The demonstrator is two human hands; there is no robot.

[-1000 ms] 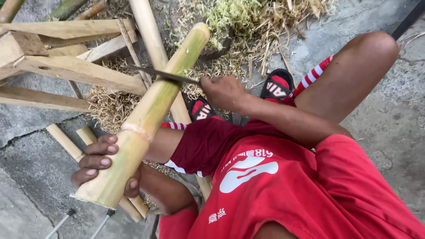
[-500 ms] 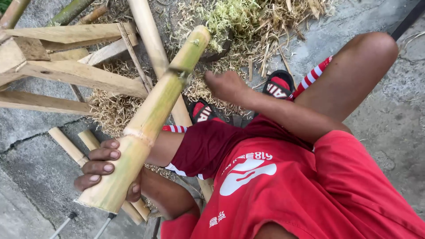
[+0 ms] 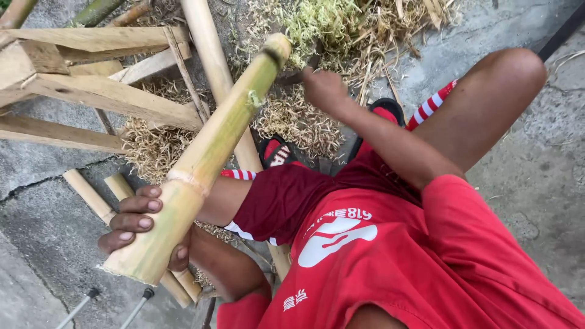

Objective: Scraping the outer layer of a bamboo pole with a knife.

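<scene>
A thick green-yellow bamboo pole (image 3: 207, 158) slants from lower left up to the top centre. My left hand (image 3: 137, 222) grips its near cut end, fingers wrapped around it. My right hand (image 3: 323, 90) is closed on a knife (image 3: 291, 78). Its dark blade sits just beside the pole's far tip, partly hidden by the hand. The pole rests over my left thigh, above my dark red shorts.
A rough wooden frame (image 3: 103, 97) stands at the left. Pale shavings (image 3: 292, 116) and dry husks cover the concrete ahead. A thinner bamboo pole (image 3: 210, 55) and short cut pieces (image 3: 91, 195) lie under the held pole. Two thin metal rods (image 3: 79, 307) poke in at bottom left.
My right hand has run the knife from the pole's upper middle out past its far tip. The left hand keeps its grip on the near end.
</scene>
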